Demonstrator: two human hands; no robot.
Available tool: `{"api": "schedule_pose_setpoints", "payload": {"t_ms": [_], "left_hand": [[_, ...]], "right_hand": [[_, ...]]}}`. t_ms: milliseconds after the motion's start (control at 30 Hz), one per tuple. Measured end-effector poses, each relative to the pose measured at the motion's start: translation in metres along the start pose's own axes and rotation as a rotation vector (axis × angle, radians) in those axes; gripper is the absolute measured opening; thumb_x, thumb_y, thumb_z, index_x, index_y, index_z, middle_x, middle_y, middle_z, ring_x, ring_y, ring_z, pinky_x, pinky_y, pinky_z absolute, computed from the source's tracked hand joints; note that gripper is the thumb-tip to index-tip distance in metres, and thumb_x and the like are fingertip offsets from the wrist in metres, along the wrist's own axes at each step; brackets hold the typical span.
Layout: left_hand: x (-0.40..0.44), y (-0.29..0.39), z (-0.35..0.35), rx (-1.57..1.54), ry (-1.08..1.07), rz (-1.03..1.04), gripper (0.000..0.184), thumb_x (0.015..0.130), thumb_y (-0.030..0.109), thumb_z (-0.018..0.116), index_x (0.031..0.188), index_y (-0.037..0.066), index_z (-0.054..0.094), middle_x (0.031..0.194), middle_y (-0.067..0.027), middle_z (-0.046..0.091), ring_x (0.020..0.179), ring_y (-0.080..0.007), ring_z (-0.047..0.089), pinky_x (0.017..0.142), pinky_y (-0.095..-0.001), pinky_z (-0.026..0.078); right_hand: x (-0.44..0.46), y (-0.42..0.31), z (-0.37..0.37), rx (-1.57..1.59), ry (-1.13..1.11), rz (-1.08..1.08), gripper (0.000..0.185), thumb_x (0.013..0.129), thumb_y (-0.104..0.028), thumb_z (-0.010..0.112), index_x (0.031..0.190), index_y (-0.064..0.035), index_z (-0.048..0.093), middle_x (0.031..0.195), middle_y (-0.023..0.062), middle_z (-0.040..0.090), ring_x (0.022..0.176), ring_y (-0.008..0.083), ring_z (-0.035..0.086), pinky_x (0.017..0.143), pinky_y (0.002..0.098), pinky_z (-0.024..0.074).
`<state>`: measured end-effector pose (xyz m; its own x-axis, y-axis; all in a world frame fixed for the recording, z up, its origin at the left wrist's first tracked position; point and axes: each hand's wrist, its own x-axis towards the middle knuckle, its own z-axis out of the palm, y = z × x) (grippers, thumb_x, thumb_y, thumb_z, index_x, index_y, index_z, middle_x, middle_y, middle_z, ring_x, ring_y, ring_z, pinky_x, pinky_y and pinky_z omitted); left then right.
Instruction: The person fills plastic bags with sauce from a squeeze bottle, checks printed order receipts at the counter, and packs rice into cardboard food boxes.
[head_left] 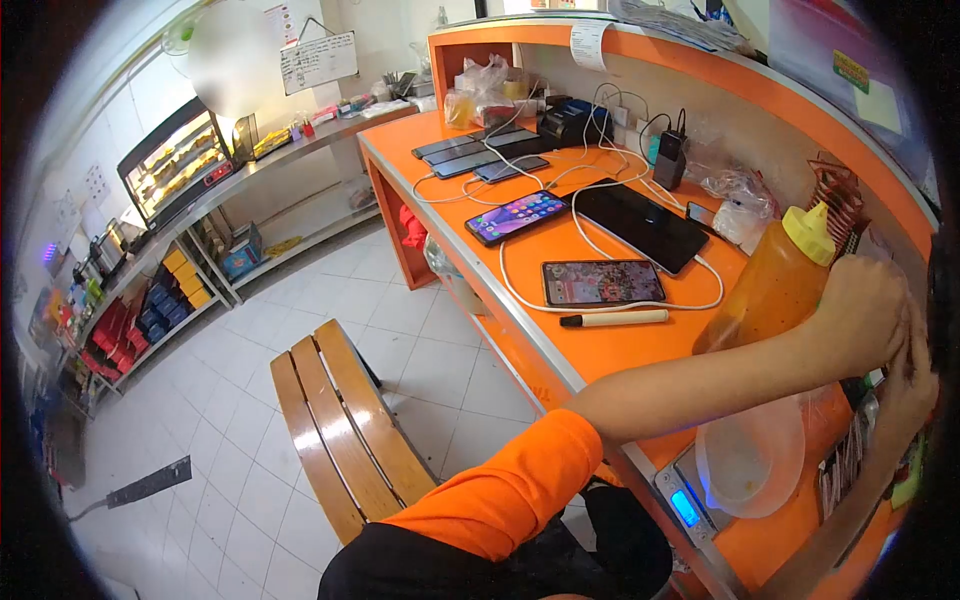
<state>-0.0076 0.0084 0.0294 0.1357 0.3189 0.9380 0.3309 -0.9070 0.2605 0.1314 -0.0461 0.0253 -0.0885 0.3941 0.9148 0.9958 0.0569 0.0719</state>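
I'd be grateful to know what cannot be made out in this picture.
All in the head view:
- Anything in the grip of the left hand or right hand: hidden by the overlapping hands themselves.
- Lower end of the squeeze bottle: partly behind the left forearm.
- Writing on the whiteboard: too small.
- Reading on the scale: lost in blue glow.

Marker (625, 318) before phone (603, 283), bottle (765, 275) — right of both

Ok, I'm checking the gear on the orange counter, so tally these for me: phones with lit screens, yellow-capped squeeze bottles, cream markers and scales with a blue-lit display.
Phones with lit screens: 2
Yellow-capped squeeze bottle: 1
Cream marker: 1
Scale with a blue-lit display: 1
Total: 5
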Motion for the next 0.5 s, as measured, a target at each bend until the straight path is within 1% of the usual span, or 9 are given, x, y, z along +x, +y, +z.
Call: {"api": "schedule_pose_setpoints", "payload": {"t_ms": [33,100,200,267,300,333,400,467,500], "left_hand": [[0.000,-0.001,0.000,-0.025,-0.006,0.038,0.020,0.063,0.021,0.057,0.061,0.001,0.056,0.058,-0.0175,0.054,0.058,-0.0327,0.055,0.055,-0.0416,0.043],[-0.003,-0.003,-0.001,-0.087,-0.019,0.113,0.019,0.063,0.021,0.057,0.060,0.002,0.056,0.056,-0.0166,0.054,0.057,-0.0321,0.055,0.054,-0.0416,0.042],[0.004,-0.007,-0.020,0.119,-0.208,0.152,0.017,0.061,0.022,0.058,0.064,0.005,0.058,0.056,-0.0157,0.054,0.055,-0.0299,0.055,0.052,-0.0396,0.040],[0.003,-0.014,-0.009,0.129,0.031,0.226,0.011,0.060,0.019,0.058,0.065,0.009,0.059,0.065,-0.0118,0.058,0.065,-0.0260,0.056,0.059,-0.0376,0.038],[0.006,-0.016,-0.004,0.126,0.142,0.328,0.010,0.059,0.018,0.059,0.066,0.010,0.060,0.073,-0.0093,0.059,0.073,-0.0254,0.054,0.064,-0.0384,0.037],[0.008,-0.016,0.001,0.112,0.258,0.420,0.010,0.059,0.016,0.060,0.068,0.012,0.061,0.081,-0.0068,0.059,0.082,-0.0248,0.052,0.069,-0.0392,0.036],[0.008,-0.013,0.000,-0.078,0.278,0.520,0.008,0.062,0.018,0.057,0.061,0.013,0.063,0.092,-0.0059,0.055,0.097,-0.0275,0.043,0.081,-0.0457,0.030],[0.007,-0.012,-0.007,0.068,0.220,0.544,0.006,0.061,0.022,0.061,0.062,0.017,0.066,0.107,-0.0075,0.050,0.107,-0.0313,0.035,0.085,-0.0498,0.025],[0.005,-0.010,-0.012,0.072,0.185,0.485,0.010,0.060,0.023,0.064,0.068,0.019,0.067,0.113,-0.0083,0.046,0.110,-0.0335,0.032,0.087,-0.0503,0.022]], "right_hand": [[-0.003,0.015,0.000,-0.075,-0.189,0.261,0.030,0.079,-0.019,0.057,0.103,-0.0006,0.056,0.067,0.0045,0.058,0.061,0.0098,0.051,0.058,0.0246,0.0412],[-0.007,0.025,-0.003,-0.056,-0.332,0.503,0.029,0.080,-0.021,0.056,0.100,-0.0005,0.057,0.072,0.0053,0.060,0.065,0.0094,0.053,0.061,0.0239,0.0424],[-0.012,0.028,-0.011,0.115,-0.133,0.494,0.024,0.080,-0.020,0.056,0.096,-0.0022,0.057,0.077,0.0057,0.058,0.070,0.0087,0.053,0.063,0.0229,0.0431],[-0.008,0.014,-0.012,0.055,0.070,0.544,0.022,0.078,-0.016,0.058,0.097,-0.0039,0.055,0.086,0.0047,0.057,0.075,0.0088,0.052,0.065,0.0229,0.0443],[-0.005,0.007,-0.015,0.326,0.121,0.452,0.031,0.075,-0.005,0.058,0.105,-0.0061,0.050,0.089,0.0045,0.054,0.077,0.0089,0.051,0.066,0.0219,0.0449],[-0.001,-0.002,-0.018,0.585,0.168,0.351,0.046,0.071,0.006,0.058,0.113,-0.0083,0.045,0.092,0.0042,0.051,0.080,0.0089,0.050,0.067,0.0210,0.0455],[0.006,-0.036,-0.027,0.627,0.188,0.409,0.041,0.070,0.006,0.060,0.107,-0.0070,0.047,0.093,0.0046,0.052,0.082,0.0106,0.052,0.062,0.0197,0.0467],[0.006,-0.054,-0.030,0.746,0.254,0.287,0.039,0.070,0.007,0.059,0.105,-0.0062,0.048,0.098,0.0059,0.052,0.083,0.0087,0.052,0.059,0.0176,0.0471],[0.006,-0.056,-0.032,0.742,0.207,0.255,0.040,0.068,0.006,0.060,0.105,-0.0057,0.048,0.100,0.0068,0.053,0.082,0.0102,0.053,0.061,0.0196,0.0472]]}}
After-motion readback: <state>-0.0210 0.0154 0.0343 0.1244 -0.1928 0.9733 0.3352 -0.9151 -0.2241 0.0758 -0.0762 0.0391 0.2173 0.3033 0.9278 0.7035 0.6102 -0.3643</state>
